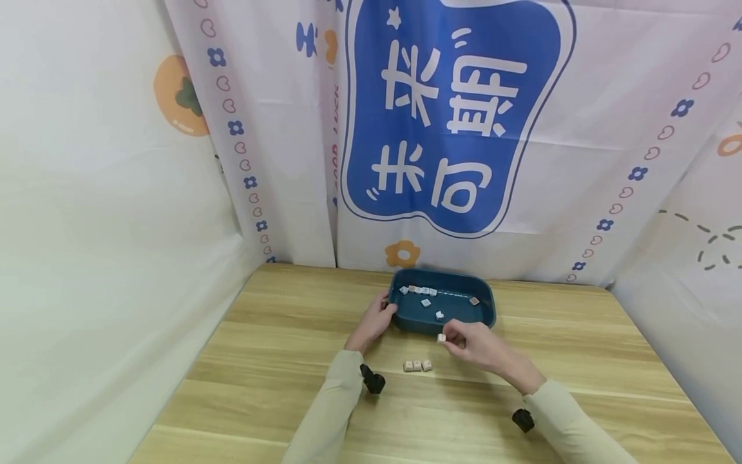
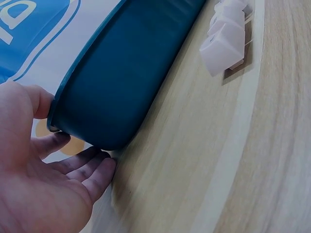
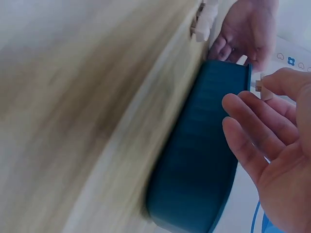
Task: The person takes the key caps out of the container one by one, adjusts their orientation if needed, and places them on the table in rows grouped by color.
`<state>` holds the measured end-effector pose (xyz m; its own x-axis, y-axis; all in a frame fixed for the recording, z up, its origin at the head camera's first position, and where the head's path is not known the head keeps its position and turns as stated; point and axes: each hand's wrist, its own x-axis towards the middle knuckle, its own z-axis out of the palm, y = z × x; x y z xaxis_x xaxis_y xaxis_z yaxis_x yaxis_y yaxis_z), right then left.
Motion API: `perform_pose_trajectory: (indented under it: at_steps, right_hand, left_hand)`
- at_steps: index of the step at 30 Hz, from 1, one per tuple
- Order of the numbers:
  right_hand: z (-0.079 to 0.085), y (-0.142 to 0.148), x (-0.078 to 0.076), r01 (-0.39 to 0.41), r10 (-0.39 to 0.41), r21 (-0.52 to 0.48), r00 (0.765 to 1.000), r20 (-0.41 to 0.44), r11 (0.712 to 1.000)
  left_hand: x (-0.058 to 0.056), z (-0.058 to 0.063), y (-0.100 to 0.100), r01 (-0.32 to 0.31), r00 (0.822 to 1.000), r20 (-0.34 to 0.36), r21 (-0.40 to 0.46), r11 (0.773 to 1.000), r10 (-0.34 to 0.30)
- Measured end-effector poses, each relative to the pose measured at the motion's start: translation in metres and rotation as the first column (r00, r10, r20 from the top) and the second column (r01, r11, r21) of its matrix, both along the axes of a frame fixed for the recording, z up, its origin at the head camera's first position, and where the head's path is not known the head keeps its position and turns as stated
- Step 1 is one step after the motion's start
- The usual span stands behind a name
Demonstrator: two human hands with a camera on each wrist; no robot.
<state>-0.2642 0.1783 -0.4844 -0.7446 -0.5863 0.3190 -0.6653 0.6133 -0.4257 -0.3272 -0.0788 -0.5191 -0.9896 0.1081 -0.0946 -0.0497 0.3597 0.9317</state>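
Observation:
A dark teal tray (image 1: pixel 446 325) sits at the back of the table with several small keycaps (image 1: pixel 426 303) inside. My left hand (image 1: pixel 375 321) holds the tray's left end, thumb at the rim and fingers below it, as the left wrist view shows. Just in front of the tray, my right hand (image 1: pixel 478 345) pinches one pale keycap (image 1: pixel 442 338) between thumb and index finger. In the right wrist view the other fingers of that hand (image 3: pixel 279 131) are spread loosely beside the tray. Closer to me, 3 keycaps (image 1: pixel 417 366) stand in a row on the wood.
The wood-grain table (image 1: pixel 278 361) reaches to a printed cloth (image 1: pixel 539 206) at the back and white side walls (image 1: pixel 116 258). A black wrist device (image 1: pixel 373 380) is strapped to the left wrist, another black device (image 1: pixel 523 420) to the right.

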Motion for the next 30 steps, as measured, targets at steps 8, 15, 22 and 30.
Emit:
perform_pose_trajectory:
  at_steps: [8,15,22,30]
  right_hand:
    - [-0.008,-0.001,-0.001,-0.043,0.042,0.020,0.999,0.026,0.999]
    - [-0.017,-0.001,0.000,-0.054,0.045,0.074,0.991,0.124,0.996]
    - [-0.027,-0.004,0.001,-0.064,0.053,0.124,0.995,0.088,0.990]
    - [-0.035,-0.006,0.001,-0.061,0.054,0.146,0.997,0.050,0.987]
  left_hand:
    - [0.000,0.001,0.000,0.003,1.000,0.004,0.016,1.000,-0.003]
    - [0.001,0.001,0.001,-0.003,1.000,0.014,0.022,1.000,0.003]
    - [-0.001,-0.002,0.000,-0.006,1.000,0.013,0.024,1.000,0.006]
    - [-0.002,-0.004,0.000,0.009,1.000,-0.008,0.051,0.999,-0.008]
